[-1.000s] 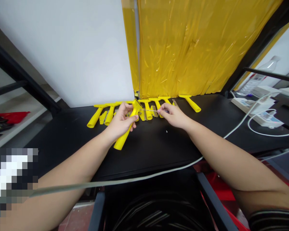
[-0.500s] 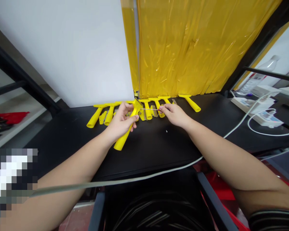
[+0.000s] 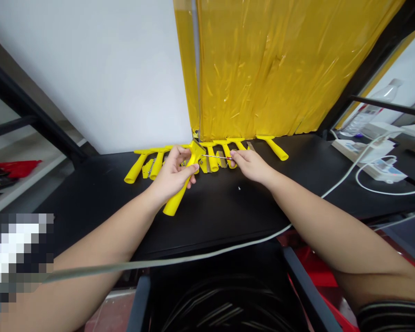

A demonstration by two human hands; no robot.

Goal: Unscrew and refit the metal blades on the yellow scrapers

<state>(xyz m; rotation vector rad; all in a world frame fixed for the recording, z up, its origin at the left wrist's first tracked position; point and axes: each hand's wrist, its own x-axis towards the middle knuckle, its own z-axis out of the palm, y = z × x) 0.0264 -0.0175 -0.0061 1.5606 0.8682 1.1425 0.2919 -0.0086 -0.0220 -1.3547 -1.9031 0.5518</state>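
Observation:
My left hand (image 3: 176, 173) is closed around the neck of a yellow scraper (image 3: 176, 199), whose hollow handle slants down toward me and whose bladed head points up. In my right hand (image 3: 251, 164) a thin screwdriver (image 3: 216, 157) is pinched near its red handle, mostly hidden by the fingers. Its metal shaft runs left to the scraper's head; the tip's exact contact is too small to make out. Behind both hands lies a row of several more yellow scrapers (image 3: 135, 169), with metal blades and yellow plates among them. A tiny pale screw-like piece (image 3: 239, 188) rests on the black table (image 3: 214, 216).
A white cable (image 3: 207, 255) crosses in front of the table edge. At the right are white power strips (image 3: 380, 168) and a clear plastic bottle (image 3: 373, 106). A white panel (image 3: 107, 69) and a yellow plastic sheet (image 3: 280, 69) stand behind the table.
Hardly anything differs. The right hand's fingers have shifted slightly on the screwdriver, and its shaft is tilted a little; the scraper stays in the left hand.

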